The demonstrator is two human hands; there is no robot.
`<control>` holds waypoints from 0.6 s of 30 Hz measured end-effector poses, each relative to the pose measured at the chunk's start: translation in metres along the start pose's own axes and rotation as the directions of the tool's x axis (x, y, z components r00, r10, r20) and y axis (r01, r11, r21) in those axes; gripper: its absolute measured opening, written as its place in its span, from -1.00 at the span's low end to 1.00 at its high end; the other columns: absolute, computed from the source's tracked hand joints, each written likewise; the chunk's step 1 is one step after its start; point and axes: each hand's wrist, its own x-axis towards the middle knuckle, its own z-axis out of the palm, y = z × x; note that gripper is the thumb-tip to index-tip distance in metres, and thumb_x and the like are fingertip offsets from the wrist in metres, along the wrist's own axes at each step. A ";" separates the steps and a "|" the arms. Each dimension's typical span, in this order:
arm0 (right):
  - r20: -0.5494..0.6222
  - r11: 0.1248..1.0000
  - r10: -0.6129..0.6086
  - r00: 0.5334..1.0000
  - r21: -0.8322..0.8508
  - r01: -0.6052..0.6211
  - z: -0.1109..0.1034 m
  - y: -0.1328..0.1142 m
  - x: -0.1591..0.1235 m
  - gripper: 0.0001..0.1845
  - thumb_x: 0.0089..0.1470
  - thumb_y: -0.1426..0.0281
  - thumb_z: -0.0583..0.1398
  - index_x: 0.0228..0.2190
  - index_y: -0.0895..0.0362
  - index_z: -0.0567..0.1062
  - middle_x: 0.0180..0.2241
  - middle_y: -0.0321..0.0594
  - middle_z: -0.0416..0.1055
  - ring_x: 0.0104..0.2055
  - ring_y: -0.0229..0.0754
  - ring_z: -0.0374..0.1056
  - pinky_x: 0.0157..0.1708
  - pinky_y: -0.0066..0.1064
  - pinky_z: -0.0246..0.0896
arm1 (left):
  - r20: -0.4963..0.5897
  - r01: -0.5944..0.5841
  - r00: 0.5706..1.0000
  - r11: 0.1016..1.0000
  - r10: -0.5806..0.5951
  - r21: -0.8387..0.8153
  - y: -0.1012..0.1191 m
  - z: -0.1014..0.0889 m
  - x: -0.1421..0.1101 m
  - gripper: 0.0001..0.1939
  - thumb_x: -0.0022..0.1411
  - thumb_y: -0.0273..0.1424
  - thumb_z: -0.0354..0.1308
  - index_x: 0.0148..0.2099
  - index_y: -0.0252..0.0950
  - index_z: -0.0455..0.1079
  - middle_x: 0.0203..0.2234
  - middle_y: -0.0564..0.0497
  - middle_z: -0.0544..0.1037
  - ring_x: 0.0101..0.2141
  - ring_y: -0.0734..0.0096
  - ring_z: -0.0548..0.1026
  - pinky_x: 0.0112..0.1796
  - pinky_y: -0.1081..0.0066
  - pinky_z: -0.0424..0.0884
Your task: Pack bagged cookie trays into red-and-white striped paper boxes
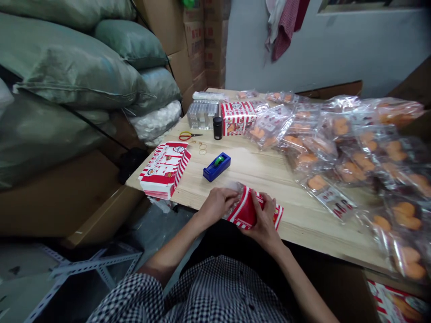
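At the table's front edge my right hand [266,220] is wrapped round a red-and-white striped carton [246,211], thumb across its upper face. Clear plastic [235,186] shows at the carton's left end. The fingers of my left hand [217,205] are pinched together at this plastic; their tips are partly hidden. Just beyond the hands stands a blue tape dispenser [217,167] with a green roll. To the left lies a stack of flat red-and-white cartons [164,170].
Clear bags with orange pieces [303,159] cover the table's right side. Towards the back are a filled striped carton [238,119], a black bottle [217,128], clear plastic cases [203,114], scissors [189,135] and rubber bands [202,148]. Large sacks [77,72] are piled on the left.
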 end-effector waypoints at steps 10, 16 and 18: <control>-0.506 0.885 0.447 0.738 0.372 -0.281 -0.014 -0.030 -0.003 0.54 -0.27 0.14 0.49 0.39 -0.02 -0.43 0.24 0.06 -0.23 0.36 0.27 -0.20 0.26 0.17 -0.04 | -0.220 -0.109 0.975 0.921 0.026 -0.375 0.037 0.048 -0.007 -0.25 0.24 -0.22 0.28 0.39 -0.18 0.12 0.31 -0.16 0.29 0.24 0.04 0.32 0.24 0.08 0.23; -0.315 0.674 0.581 0.751 0.703 -0.227 -0.046 -0.021 -0.014 -0.01 0.02 0.10 0.33 0.36 0.01 0.06 0.17 -0.05 0.14 0.26 0.06 0.13 0.27 -0.04 0.00 | 0.117 -0.011 0.989 0.846 0.087 -0.534 0.014 0.044 0.012 -0.59 0.34 -0.24 0.16 0.16 -0.29 0.41 0.06 -0.14 0.52 0.08 0.12 0.44 0.16 0.18 0.30; -0.303 0.605 0.613 0.730 0.775 -0.186 -0.056 -0.014 -0.008 -0.42 0.20 0.12 0.19 0.19 0.03 0.33 0.09 -0.10 0.27 0.20 -0.03 0.21 0.26 -0.12 0.02 | 0.131 -0.029 0.984 0.839 0.119 -0.543 0.016 0.037 0.015 -0.55 0.34 -0.24 0.17 0.21 -0.27 0.36 0.11 -0.13 0.48 0.13 0.12 0.39 0.20 0.19 0.24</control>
